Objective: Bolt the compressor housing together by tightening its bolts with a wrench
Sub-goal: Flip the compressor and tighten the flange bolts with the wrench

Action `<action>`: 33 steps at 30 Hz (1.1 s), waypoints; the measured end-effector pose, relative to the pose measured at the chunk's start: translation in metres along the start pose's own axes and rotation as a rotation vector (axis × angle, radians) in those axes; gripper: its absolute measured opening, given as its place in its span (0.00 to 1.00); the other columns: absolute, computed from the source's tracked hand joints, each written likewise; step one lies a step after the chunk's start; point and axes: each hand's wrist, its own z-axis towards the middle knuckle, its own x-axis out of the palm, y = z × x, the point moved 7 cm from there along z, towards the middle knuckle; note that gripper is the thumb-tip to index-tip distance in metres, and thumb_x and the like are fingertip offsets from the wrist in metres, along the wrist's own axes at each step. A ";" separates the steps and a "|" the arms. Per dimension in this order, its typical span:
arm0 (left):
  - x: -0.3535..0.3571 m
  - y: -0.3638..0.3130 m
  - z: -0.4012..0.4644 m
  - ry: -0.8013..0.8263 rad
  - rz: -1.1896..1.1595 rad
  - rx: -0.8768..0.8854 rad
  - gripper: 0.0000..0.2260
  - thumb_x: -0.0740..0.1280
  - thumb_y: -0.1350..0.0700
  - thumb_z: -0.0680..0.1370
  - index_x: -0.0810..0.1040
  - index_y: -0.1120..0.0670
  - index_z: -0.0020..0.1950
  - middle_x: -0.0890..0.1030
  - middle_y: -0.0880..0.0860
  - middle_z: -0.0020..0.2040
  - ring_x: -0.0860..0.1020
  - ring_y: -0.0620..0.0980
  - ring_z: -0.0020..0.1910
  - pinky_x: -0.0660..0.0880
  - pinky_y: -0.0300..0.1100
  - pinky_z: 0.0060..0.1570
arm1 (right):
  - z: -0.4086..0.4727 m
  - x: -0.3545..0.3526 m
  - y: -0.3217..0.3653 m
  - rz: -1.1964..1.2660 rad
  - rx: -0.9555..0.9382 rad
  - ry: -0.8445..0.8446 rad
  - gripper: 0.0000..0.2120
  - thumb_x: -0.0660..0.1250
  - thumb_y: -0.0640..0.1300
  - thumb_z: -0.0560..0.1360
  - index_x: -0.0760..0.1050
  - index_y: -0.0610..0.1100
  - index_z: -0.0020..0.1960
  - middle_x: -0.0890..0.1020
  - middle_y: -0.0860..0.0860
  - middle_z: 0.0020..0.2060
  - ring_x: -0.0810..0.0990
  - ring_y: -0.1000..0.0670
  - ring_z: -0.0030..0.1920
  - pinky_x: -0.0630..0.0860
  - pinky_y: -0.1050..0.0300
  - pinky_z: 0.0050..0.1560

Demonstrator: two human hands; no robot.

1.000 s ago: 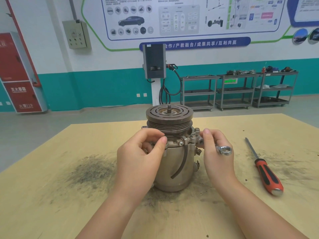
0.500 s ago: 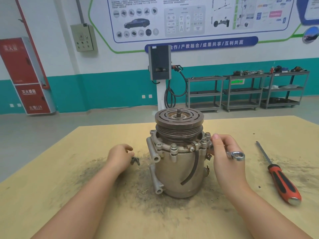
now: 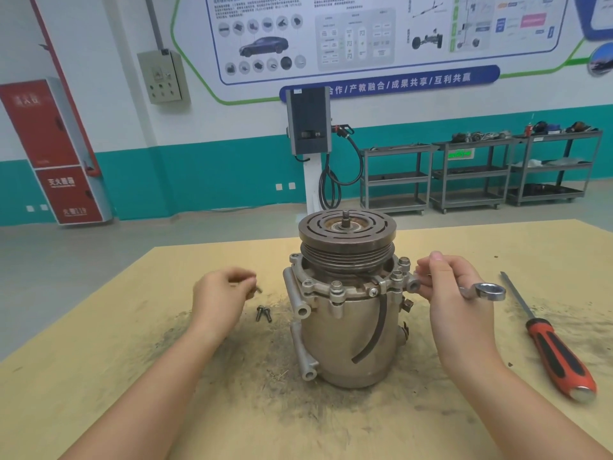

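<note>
Since the earlier frames the left hand (image 3: pixel 219 293) has come off the grey metal compressor housing (image 3: pixel 348 330) and lifted a small dark bolt (image 3: pixel 258 288) from the loose ones on the table; it's pinched in the fingertips, though blurry. Two more dark bolts (image 3: pixel 263 313) lie on the grimy yellow wooden tabletop (image 3: pixel 99 376), just left of the housing, which stands upright mid-table. The right hand (image 3: pixel 454 293) steadies a flange ear while its curled fingers hold the shiny steel ring wrench (image 3: pixel 484 291).

Risk as I see it: that pinch looks loose, so the bolt could drop into the grit and go in dirty or cross-threaded. Juggling wrench and housing with one hand could also let the housing twist. An orange-and-black handled screwdriver (image 3: pixel 557 353) lies well right.
</note>
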 end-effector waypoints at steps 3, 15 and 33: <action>-0.020 -0.064 -0.044 0.046 -0.478 0.191 0.04 0.74 0.59 0.74 0.86 0.51 0.46 0.87 0.50 0.40 0.86 0.46 0.42 0.77 0.28 0.40 | 0.002 -0.001 -0.003 0.014 0.022 -0.016 0.12 0.60 0.50 0.81 0.78 0.49 0.43 0.83 0.57 0.36 0.83 0.56 0.41 0.75 0.57 0.43; -0.022 -0.118 -0.093 -0.068 -0.079 0.825 0.05 0.73 0.59 0.73 0.85 0.52 0.46 0.84 0.43 0.44 0.82 0.40 0.45 0.77 0.30 0.49 | 0.000 0.002 -0.007 0.026 0.057 0.018 0.12 0.59 0.47 0.82 0.77 0.46 0.43 0.82 0.51 0.41 0.83 0.57 0.37 0.75 0.59 0.41; -0.021 -0.123 -0.093 -0.124 0.089 1.016 0.03 0.73 0.62 0.72 0.86 0.59 0.44 0.83 0.46 0.45 0.80 0.40 0.46 0.75 0.28 0.54 | -0.018 0.013 0.043 -0.281 -0.448 0.233 0.23 0.64 0.60 0.71 0.83 0.43 0.52 0.79 0.50 0.40 0.78 0.56 0.45 0.68 0.74 0.44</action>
